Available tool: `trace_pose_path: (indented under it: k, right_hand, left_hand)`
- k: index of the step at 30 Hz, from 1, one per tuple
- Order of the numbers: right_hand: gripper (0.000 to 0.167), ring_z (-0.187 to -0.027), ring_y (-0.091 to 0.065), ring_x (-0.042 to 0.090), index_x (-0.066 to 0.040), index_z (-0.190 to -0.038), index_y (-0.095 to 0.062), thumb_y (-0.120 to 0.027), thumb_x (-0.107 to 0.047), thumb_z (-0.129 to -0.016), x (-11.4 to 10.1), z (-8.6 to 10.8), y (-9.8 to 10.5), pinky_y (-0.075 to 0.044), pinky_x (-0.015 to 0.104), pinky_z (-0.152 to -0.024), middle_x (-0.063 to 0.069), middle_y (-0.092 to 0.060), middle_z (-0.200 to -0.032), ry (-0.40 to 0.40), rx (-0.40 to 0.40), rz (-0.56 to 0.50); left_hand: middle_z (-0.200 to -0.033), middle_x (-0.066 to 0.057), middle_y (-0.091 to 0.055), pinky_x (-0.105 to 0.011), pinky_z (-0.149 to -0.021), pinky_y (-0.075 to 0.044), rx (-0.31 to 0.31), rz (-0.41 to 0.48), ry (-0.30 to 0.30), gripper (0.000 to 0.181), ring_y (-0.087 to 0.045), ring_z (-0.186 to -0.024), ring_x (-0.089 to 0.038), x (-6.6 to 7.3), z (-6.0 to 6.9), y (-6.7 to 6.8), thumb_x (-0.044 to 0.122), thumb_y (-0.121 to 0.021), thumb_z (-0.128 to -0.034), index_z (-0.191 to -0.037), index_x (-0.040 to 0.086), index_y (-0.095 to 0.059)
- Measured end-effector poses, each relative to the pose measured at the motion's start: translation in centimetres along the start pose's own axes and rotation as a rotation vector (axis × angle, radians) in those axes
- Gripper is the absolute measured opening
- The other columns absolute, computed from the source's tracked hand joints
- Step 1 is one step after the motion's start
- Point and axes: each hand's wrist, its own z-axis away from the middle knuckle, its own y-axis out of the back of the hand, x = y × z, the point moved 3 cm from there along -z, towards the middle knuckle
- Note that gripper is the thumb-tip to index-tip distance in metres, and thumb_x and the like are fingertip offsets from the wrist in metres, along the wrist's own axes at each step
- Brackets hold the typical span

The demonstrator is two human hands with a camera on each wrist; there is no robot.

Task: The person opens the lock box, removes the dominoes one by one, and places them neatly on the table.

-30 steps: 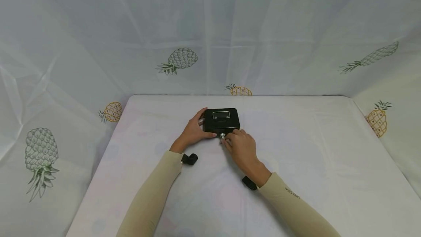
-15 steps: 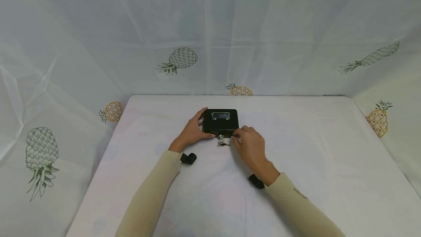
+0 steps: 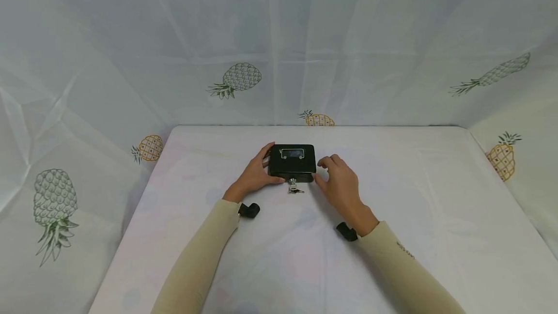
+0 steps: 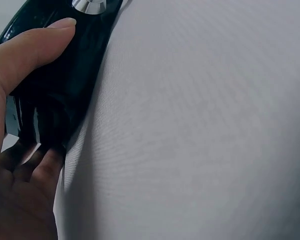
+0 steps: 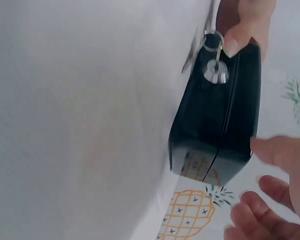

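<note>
A small black cash box (image 3: 292, 166) with a wire handle (image 3: 292, 149) on its lid stands on the table, lid down. In its front is a silver lock (image 5: 216, 73) with a key in it, and a second key (image 3: 297, 191) hangs from the ring (image 5: 207, 46). My left hand (image 3: 254, 174) grips the box's left end, thumb on the front face and fingers along the side. At the front right corner, the thumb of my right hand (image 3: 342, 184) touches the lid's edge; its other fingers are loosely bent, apart from the box.
A pale cloth covers the table (image 3: 392, 183). Behind it hangs a white backdrop (image 3: 370, 76) printed with pineapples. A black wrist camera (image 3: 249, 211) sits under the left wrist, and another (image 3: 347, 231) under the right.
My right hand has let go of the key, moved right to the box's front right corner, and its fingers have spread. The keys now hang freely. The left hand stays put.
</note>
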Motion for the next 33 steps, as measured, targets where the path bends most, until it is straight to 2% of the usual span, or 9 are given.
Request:
trace_pose_path:
  k: [3,7,9,12,17,22,28,33]
  right_hand:
    - [0.046,-0.1,-0.068,0.032,-0.002,-0.124,-0.068,-0.09,-0.018,-0.087,0.2,-0.5,-0.1,-0.063,0.047,-0.072,0.016,-0.065,-0.114,0.016,-0.036,-0.011]
    - [0.071,-0.124,-0.061,0.038,-0.003,-0.148,-0.058,-0.09,-0.023,-0.088,0.5,-1.1,-0.5,-0.063,0.051,-0.086,0.022,-0.054,-0.143,0.026,-0.131,-0.035]
    - [0.079,-0.133,-0.055,0.04,-0.005,-0.155,-0.051,-0.089,-0.025,-0.089,0.7,-1.4,-0.8,-0.062,0.053,-0.092,0.022,-0.045,-0.155,0.035,-0.185,-0.065]
    - [0.085,-0.14,-0.049,0.04,-0.006,-0.161,-0.044,-0.088,-0.026,-0.09,1.3,-1.8,-1.3,-0.058,0.057,-0.1,0.02,-0.036,-0.165,0.055,-0.254,-0.12]
    - [0.092,-0.153,-0.036,0.041,-0.006,-0.164,-0.037,-0.088,-0.024,-0.09,2.5,-2.4,-2.2,-0.045,0.061,-0.117,0.02,-0.027,-0.171,0.083,-0.352,-0.225]
    - [0.095,-0.158,-0.025,0.042,-0.006,-0.165,-0.035,-0.089,-0.023,-0.089,3.4,-2.9,-2.9,-0.034,0.063,-0.125,0.02,-0.024,-0.173,0.077,-0.423,-0.295]
    - [0.094,-0.158,-0.026,0.041,-0.005,-0.164,-0.037,-0.089,-0.025,-0.089,3.5,-3.3,-3.1,-0.032,0.06,-0.127,0.017,-0.025,-0.173,0.09,-0.439,-0.296]
    - [0.093,-0.157,-0.028,0.041,-0.004,-0.163,-0.04,-0.09,-0.025,-0.087,3.5,-3.5,-3.1,-0.034,0.059,-0.126,0.017,-0.029,-0.171,0.092,-0.436,-0.29]
  left_hand:
    - [-0.171,-0.014,-0.03,-0.05,-0.125,-0.04,-0.007,-0.008,0.0,0.118,-0.042,-0.151,-0.042,0.0,0.0,0.0,0.01,-0.095,-0.0801,-0.171,0.015,-0.019]
    - [-0.171,-0.015,-0.028,-0.047,-0.126,-0.039,-0.022,-0.021,0.002,0.119,-0.04,-0.152,-0.04,0.0,0.1,0.1,0.011,-0.094,-0.081,-0.171,0.016,-0.016]
    - [-0.171,-0.015,-0.026,-0.047,-0.126,-0.039,-0.035,-0.028,0.001,0.119,-0.04,-0.153,-0.04,0.0,0.2,0.2,0.012,-0.094,-0.0818,-0.171,0.016,-0.015]
    - [-0.172,-0.016,-0.023,-0.048,-0.126,-0.039,-0.058,-0.035,0.004,0.119,-0.039,-0.153,-0.04,0.0,0.2,0.4,0.014,-0.092,-0.0841,-0.172,0.017,-0.012]
    - [-0.172,-0.016,-0.02,-0.048,-0.126,-0.039,-0.091,-0.022,-0.005,0.116,-0.036,-0.154,-0.039,0.0,0.4,0.6,0.014,-0.089,-0.0875,-0.172,0.016,-0.01]
    - [-0.173,-0.014,-0.019,-0.044,-0.125,-0.04,-0.099,-0.02,-0.042,0.112,-0.035,-0.155,-0.038,0.1,0.4,0.6,0.011,-0.088,-0.0886,-0.172,0.014,-0.013]
    - [-0.173,-0.012,-0.021,-0.047,-0.124,-0.041,-0.084,-0.017,-0.043,0.108,-0.037,-0.153,-0.04,0.1,0.5,0.7,0.01,-0.088,-0.0883,-0.171,0.012,-0.018]
    - [-0.173,-0.009,-0.023,-0.046,-0.123,-0.042,-0.071,-0.017,-0.027,0.108,-0.04,-0.152,-0.039,0.0,0.5,0.8,0.011,-0.089,-0.0874,-0.171,0.016,-0.021]
